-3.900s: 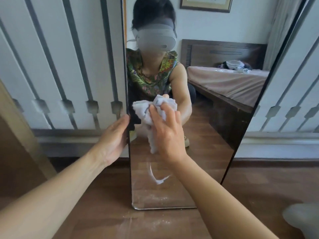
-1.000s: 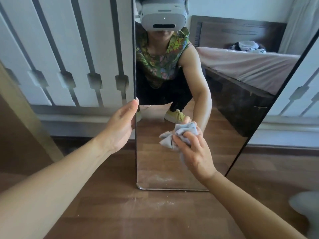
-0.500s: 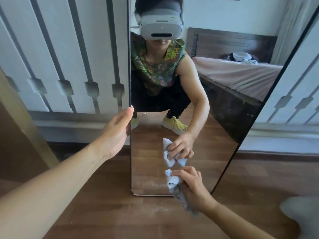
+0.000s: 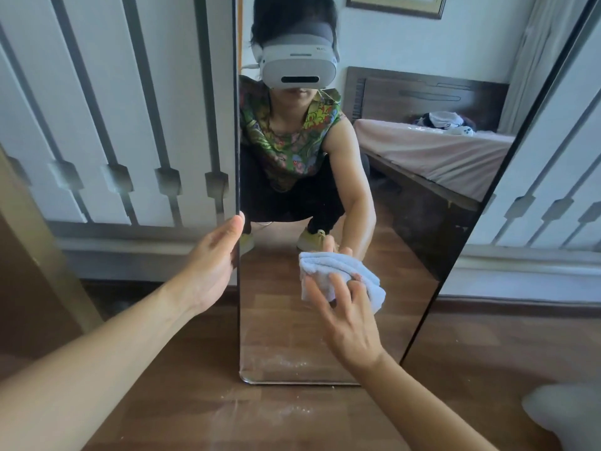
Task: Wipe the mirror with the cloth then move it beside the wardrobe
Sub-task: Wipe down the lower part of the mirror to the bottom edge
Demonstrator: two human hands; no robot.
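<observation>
A tall frameless mirror [image 4: 279, 336] stands on the wooden floor, leaning against the white wardrobe doors [image 4: 113, 109]. My left hand [image 4: 211, 268] grips the mirror's left edge at mid height, thumb on the front. My right hand [image 4: 348, 317] presses a folded pale blue cloth [image 4: 338, 275] flat against the lower glass, fingers spread over it. Powdery white specks cling to the glass near its bottom edge. The reflection shows a crouching person wearing a headset.
White dust lies on the floor [image 4: 260, 415] in front of the mirror's foot. A wooden frame edge [image 4: 39, 242] slants up at the left. A pale blurred object [image 4: 566, 415] sits at the lower right. The reflected bed is behind me.
My right hand has come up from the mirror's bottom edge with the cloth, now spread flat higher on the glass. The white streak seen earlier is gone. My left hand keeps its hold.
</observation>
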